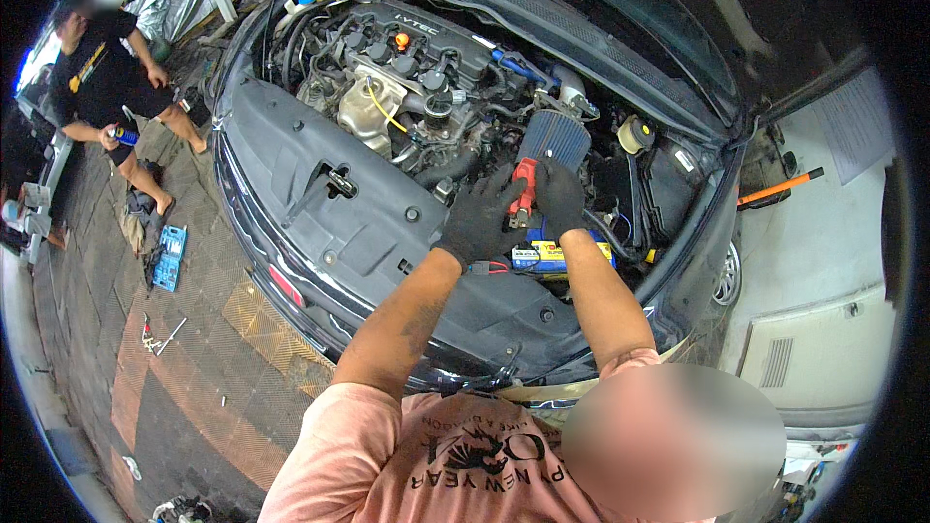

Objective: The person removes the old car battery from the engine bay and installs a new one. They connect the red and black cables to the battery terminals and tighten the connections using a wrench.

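Over the engine bay, both my hands wear dark gloves and meet at a red piece (524, 186) with bare metal at its near end; it looks like a battery terminal clamp with a red cover. My left hand (479, 215) grips it from the left with closed fingers. On its other side, my right hand (562, 198) has its fingers curled against it; some fingertips are hidden. Just below the hands sits a blue and yellow car battery (567, 254), partly covered by my right wrist. A pleated blue cone air filter (554, 138) lies right beyond my hands.
The black engine cover (418, 39) and an orange-topped dipstick (402, 41) are farther left. A black front panel (368, 203) spans the near side of the bay. On the floor at left lie a blue tool case (170, 258) and loose tools; another person (107, 68) stands there holding a can.
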The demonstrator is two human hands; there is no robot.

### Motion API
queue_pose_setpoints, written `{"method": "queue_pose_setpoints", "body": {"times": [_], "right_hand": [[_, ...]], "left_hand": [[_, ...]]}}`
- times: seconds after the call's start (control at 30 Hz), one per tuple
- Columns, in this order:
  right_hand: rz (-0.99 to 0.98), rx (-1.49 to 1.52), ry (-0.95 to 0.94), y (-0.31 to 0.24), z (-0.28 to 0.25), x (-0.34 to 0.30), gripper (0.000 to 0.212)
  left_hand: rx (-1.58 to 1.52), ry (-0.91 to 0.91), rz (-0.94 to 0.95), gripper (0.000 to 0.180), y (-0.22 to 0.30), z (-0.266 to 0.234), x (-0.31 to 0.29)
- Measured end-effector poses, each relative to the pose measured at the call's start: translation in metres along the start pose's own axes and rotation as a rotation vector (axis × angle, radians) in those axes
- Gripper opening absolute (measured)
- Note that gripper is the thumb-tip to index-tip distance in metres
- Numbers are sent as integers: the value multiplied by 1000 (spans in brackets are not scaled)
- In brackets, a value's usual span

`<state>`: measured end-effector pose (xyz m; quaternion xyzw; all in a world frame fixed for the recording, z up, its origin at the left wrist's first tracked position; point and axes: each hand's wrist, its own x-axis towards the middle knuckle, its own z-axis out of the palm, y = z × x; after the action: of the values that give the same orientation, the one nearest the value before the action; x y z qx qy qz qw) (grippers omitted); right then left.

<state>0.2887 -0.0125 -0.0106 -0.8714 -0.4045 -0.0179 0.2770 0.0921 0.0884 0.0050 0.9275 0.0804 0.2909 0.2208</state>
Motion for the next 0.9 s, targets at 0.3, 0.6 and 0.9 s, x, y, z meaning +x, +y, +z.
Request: {"method": "queue_pose_setpoints", "body": {"times": [0.3,0.6,0.9], "right_hand": [[-27,20,68,-7,-5,-3,40],[-55,26,-42,-2,-7,5,42],[-62,273,-23,47,-31,-28,29]], "left_hand": [[129,-166,67,92,2,7,1],[157,-181,2,92,5,9,1],[150,-195,-40,91,7,7,1]]}}
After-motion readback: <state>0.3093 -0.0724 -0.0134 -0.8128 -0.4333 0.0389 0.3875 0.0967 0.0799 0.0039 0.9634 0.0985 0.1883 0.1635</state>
